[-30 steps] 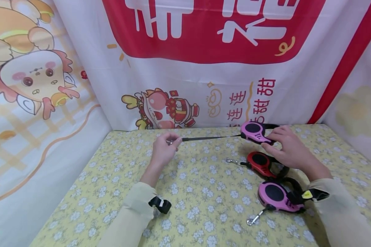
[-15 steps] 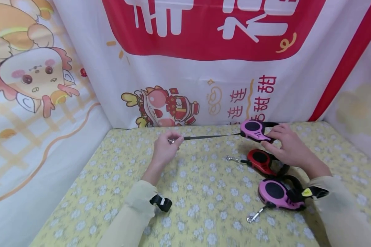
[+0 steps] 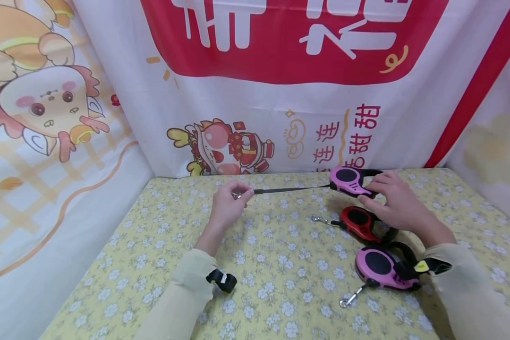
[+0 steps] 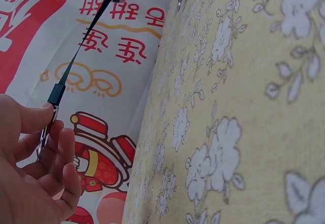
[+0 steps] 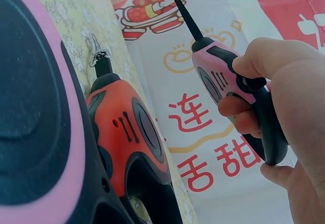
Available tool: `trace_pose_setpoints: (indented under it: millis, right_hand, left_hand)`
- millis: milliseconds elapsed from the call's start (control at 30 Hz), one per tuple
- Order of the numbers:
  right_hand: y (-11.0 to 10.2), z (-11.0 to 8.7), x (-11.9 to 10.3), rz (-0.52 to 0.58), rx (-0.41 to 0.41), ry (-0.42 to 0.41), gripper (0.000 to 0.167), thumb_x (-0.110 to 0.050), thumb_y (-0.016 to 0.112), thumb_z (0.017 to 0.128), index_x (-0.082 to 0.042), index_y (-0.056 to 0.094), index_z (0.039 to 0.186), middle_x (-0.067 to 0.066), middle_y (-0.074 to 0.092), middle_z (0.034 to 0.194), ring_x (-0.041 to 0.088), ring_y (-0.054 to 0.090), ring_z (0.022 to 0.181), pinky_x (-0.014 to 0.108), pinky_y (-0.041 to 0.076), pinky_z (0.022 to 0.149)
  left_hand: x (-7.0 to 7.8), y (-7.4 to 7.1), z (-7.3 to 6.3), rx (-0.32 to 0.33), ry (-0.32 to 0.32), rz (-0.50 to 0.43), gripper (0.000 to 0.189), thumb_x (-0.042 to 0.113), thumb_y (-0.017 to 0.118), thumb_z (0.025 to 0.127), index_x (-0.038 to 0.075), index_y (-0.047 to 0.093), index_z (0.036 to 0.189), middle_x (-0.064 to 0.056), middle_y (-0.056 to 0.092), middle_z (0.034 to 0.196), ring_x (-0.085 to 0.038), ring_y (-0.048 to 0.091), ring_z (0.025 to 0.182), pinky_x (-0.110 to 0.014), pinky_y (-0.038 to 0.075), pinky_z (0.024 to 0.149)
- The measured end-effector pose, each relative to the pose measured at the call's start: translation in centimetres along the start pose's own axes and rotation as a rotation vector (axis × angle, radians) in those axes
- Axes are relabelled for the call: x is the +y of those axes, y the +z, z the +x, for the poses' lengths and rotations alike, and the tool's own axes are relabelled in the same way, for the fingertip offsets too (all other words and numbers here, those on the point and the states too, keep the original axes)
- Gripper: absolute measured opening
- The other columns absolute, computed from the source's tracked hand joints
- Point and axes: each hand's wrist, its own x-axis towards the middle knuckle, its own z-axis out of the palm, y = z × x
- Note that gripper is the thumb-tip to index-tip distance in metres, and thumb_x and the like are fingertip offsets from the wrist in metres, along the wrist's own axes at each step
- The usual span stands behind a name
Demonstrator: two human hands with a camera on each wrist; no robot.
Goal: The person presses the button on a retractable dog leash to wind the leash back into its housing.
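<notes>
My right hand (image 3: 393, 203) grips a pink and black retractable dog leash (image 3: 346, 177) near the back of the table. In the right wrist view, the thumb lies on the top of its casing (image 5: 216, 74) and fingers curl round the handle. A black strap (image 3: 291, 190) runs out of the casing, straight across to my left hand (image 3: 225, 208). There, the left thumb and fingers pinch the metal clip (image 4: 44, 132) at the strap's end, just past a black sleeve (image 4: 56, 95). Part of the clip is hidden by the fingers in the head view.
A red retractable leash (image 3: 357, 219) lies below my right hand, its clip (image 3: 320, 220) pointing left. Nearer sits another pink leash (image 3: 376, 262), its clip (image 3: 352, 297) toward the front. All are on a flowered yellow tablecloth (image 3: 280, 283). A printed white curtain (image 3: 238, 104) hangs behind.
</notes>
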Motion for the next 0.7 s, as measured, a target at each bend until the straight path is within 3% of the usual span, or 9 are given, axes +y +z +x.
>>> trace_pose_setpoints:
  millis: [333, 700]
  right_hand:
    - [0.11, 0.01, -0.18, -0.008, -0.044, 0.032, 0.035, -0.025, 0.073, 0.099, 0.005, 0.075, 0.117, 0.022, 0.071, 0.117, 0.037, 0.052, 0.116, 0.063, 0.048, 0.096]
    - [0.28, 0.0, -0.3, 0.013, -0.031, 0.02, 0.031, -0.023, 0.073, 0.098, 0.004, 0.076, 0.114, 0.021, 0.07, 0.115, 0.034, 0.051, 0.114, 0.061, 0.048, 0.094]
  left_hand:
    - [0.0, 0.17, -0.16, 0.003, 0.028, 0.009, 0.014, 0.026, 0.074, 0.1, 0.016, 0.074, 0.11, -0.005, 0.071, 0.106, -0.019, 0.067, 0.086, -0.031, 0.057, 0.074]
    - [0.12, 0.24, -0.61, 0.013, 0.082, 0.024, 0.014, 0.025, 0.075, 0.101, 0.015, 0.077, 0.109, -0.006, 0.074, 0.104, -0.019, 0.067, 0.083, -0.029, 0.054, 0.072]
